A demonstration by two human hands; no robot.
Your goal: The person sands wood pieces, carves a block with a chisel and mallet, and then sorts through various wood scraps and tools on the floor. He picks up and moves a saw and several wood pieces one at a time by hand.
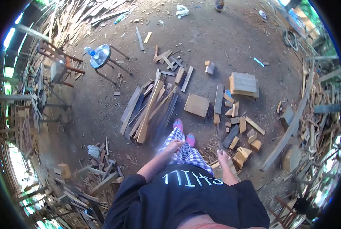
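Note:
My left hand point(175, 145) is over my checked trousers point(178, 153), its fingers curled together; whatever they hold, if anything, is too small to make out. Off to the right, my right hand point(223, 154) is also closed, near several small wood blocks point(240, 156), and its contents cannot be made out either. A bundle of long wood strips point(150, 114) lies on the ground ahead of my left hand. A square board point(196, 105) lies flat beyond my feet, with a dark narrow plank point(219, 98) to its right.
A round stool point(100, 56) bearing a plastic bottle stands at upper left beside a wooden chair point(59, 65). Stacked boards point(244, 84) sit at right. Scrap wood point(98, 171) is heaped at lower left, and a long curved beam point(292, 128) lies along the right side.

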